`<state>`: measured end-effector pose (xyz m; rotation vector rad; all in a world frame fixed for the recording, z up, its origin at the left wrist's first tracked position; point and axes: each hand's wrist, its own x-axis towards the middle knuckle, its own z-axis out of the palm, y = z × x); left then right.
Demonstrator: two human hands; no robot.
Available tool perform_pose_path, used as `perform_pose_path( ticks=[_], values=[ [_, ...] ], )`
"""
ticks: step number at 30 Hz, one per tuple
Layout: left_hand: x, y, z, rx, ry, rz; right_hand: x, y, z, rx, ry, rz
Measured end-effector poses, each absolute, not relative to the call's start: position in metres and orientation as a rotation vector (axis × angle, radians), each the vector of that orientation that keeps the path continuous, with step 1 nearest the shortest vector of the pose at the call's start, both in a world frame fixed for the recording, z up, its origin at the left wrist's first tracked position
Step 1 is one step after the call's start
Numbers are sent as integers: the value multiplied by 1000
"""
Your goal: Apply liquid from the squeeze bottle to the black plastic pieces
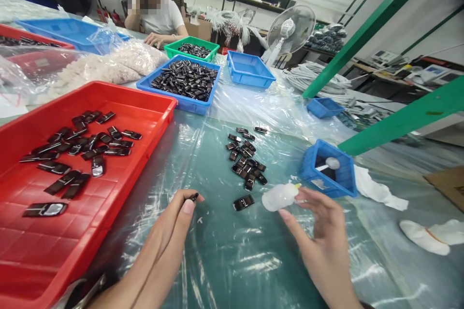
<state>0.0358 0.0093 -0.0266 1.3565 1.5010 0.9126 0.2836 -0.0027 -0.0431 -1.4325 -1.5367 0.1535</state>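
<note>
My left hand [181, 212] is closed, pinching a small glossy black piece [195, 197] between thumb and fingers; most of that piece is hidden. Around a small translucent white squeeze bottle [277, 198] with a yellow tip curls my right hand [322, 227], fingers by the tip and thumb along its lower side. The bottle is tilted, its tip toward the upper right. A single black plastic piece [243, 202] lies just left of the bottle. Beyond it, a loose pile of similar pieces [248, 166] rests on the green, plastic-covered table [224, 260].
To the left, a large red tray [145, 154] holds scattered black pieces. Farther back stand a blue bin [174, 100] full of them and a green bin [172, 53]. A small blue box [342, 186] with a white scoop sits right. A co-worker [161, 19] sits across the table.
</note>
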Motion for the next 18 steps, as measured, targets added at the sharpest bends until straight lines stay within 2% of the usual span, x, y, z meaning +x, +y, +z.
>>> perform_pose_path(
  ticks=[2,6,9,13,18],
  values=[
    [35,10,-25,1286,1490,871,273,-10,-40,-1307,-1652,23],
    [34,8,-27,1435,1362,930,229,-9,-39,-1139,-2117,144],
    [33,7,-33,1627,1218,996,198,5,-49,-1093,-2237,186],
    [30,8,-39,1855,1052,1047,187,18,-56,-1077,-2201,361],
    [27,9,-41,1979,1016,1070,203,15,-30,-1202,-1832,811]
  ],
)
